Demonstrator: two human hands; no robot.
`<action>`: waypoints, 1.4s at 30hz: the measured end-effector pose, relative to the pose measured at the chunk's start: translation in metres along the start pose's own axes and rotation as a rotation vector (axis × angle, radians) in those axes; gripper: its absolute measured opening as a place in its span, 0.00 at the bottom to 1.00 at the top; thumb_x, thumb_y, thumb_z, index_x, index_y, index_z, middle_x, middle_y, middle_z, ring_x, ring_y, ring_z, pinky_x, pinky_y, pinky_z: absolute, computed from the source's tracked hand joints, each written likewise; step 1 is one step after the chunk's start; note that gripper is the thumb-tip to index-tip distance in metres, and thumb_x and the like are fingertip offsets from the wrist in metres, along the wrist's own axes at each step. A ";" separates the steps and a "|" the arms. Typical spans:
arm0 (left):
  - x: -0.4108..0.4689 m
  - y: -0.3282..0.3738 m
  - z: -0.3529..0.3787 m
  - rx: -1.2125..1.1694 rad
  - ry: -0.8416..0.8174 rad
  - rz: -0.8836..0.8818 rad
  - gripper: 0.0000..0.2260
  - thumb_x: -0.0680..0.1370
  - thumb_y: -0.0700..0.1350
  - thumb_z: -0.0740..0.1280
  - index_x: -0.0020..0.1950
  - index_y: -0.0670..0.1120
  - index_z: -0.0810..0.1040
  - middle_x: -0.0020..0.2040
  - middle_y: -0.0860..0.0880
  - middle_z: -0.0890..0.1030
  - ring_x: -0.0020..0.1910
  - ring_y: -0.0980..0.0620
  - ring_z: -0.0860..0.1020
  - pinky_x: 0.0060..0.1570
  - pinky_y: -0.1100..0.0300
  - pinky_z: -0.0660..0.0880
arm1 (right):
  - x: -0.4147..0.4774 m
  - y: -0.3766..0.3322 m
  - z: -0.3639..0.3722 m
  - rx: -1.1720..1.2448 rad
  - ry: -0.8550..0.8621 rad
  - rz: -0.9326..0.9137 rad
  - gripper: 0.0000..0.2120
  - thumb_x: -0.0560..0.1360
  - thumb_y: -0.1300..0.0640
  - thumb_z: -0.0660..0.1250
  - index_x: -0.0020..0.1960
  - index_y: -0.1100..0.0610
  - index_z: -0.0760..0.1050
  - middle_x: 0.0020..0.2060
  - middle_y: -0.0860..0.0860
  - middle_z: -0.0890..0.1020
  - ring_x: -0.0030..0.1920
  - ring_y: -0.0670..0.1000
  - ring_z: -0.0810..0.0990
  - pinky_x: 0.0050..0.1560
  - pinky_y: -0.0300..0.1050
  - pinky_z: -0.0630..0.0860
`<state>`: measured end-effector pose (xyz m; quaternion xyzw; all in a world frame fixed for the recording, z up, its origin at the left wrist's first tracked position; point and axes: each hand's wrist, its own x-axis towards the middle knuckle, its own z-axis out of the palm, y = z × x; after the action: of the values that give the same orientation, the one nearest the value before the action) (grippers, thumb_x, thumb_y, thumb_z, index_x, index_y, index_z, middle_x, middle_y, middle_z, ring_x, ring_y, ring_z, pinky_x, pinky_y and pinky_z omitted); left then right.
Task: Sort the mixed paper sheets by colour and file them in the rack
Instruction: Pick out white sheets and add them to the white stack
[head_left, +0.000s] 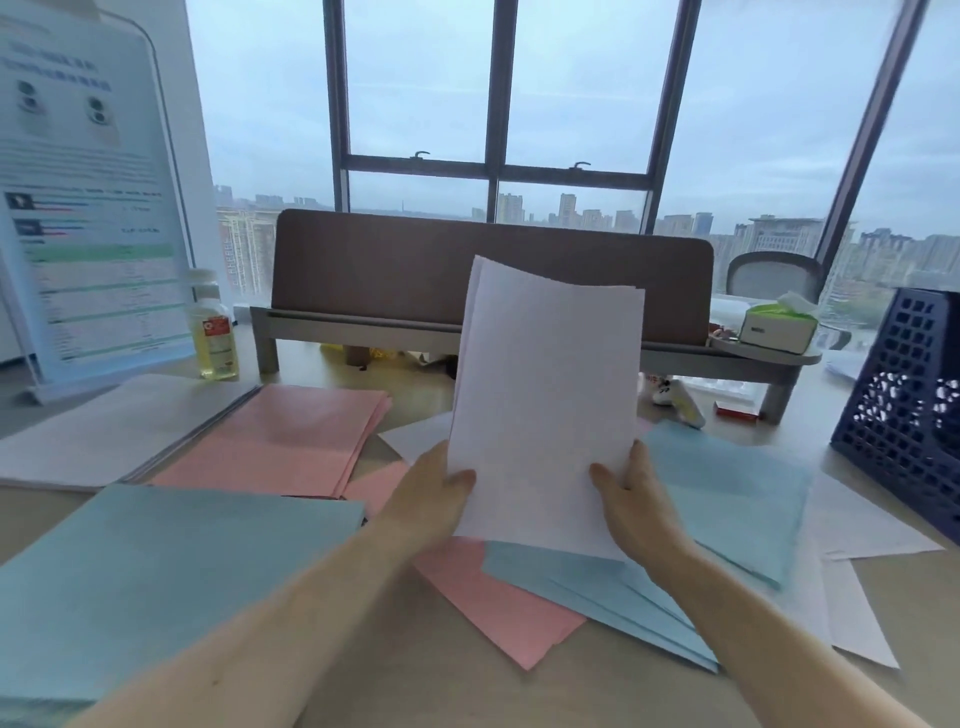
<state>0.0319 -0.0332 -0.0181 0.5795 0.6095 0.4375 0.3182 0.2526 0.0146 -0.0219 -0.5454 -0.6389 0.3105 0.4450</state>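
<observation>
White sheets (545, 395), a thin bundle, held upright above the counter (415, 680), centre of view. Left hand (434, 491) pinches the lower left edge, thumb across the near face. Right hand (631, 491) does the same on the lower right edge. Both hands closed on the bundle, nothing else held.

Step in hand, by my reading: gathering and squaring whites pulled from the mixed heap (561, 582). Heap lies directly beneath the hands, blue and pink overlapping, some white at its right.

Sorted stacks to the left: white pile (114, 431) far left, pink pile (280, 441) beside it, blue pile (156, 561) near left. Rack (904, 415) stands far right, well apart from the hands.

Next move, probably: carry bundle left onto white pile, edges aligned. A loose grip could fan the sheets.
</observation>
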 end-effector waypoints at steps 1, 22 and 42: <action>-0.002 -0.001 -0.005 0.009 0.019 -0.013 0.18 0.77 0.47 0.60 0.66 0.52 0.76 0.60 0.53 0.82 0.58 0.51 0.80 0.63 0.47 0.76 | 0.001 -0.006 0.006 -0.040 -0.010 0.007 0.16 0.82 0.58 0.59 0.69 0.55 0.63 0.58 0.53 0.77 0.57 0.59 0.77 0.60 0.54 0.73; -0.011 -0.141 -0.421 0.392 0.690 -0.365 0.12 0.78 0.38 0.64 0.60 0.47 0.81 0.56 0.46 0.83 0.49 0.46 0.78 0.45 0.57 0.70 | 0.020 -0.229 0.399 0.254 -0.610 0.101 0.11 0.75 0.73 0.61 0.43 0.62 0.79 0.47 0.61 0.84 0.45 0.61 0.84 0.39 0.50 0.84; 0.045 -0.260 -0.463 0.806 0.587 -0.420 0.18 0.81 0.46 0.65 0.71 0.46 0.75 0.69 0.42 0.76 0.68 0.40 0.73 0.68 0.48 0.70 | 0.041 -0.203 0.499 -0.298 -0.485 -0.046 0.08 0.60 0.61 0.72 0.38 0.62 0.81 0.34 0.58 0.85 0.36 0.58 0.85 0.40 0.55 0.85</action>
<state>-0.4997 -0.0511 -0.0555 0.3750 0.8950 0.2395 -0.0326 -0.2855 0.0552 -0.0390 -0.5000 -0.7774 0.3245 0.2008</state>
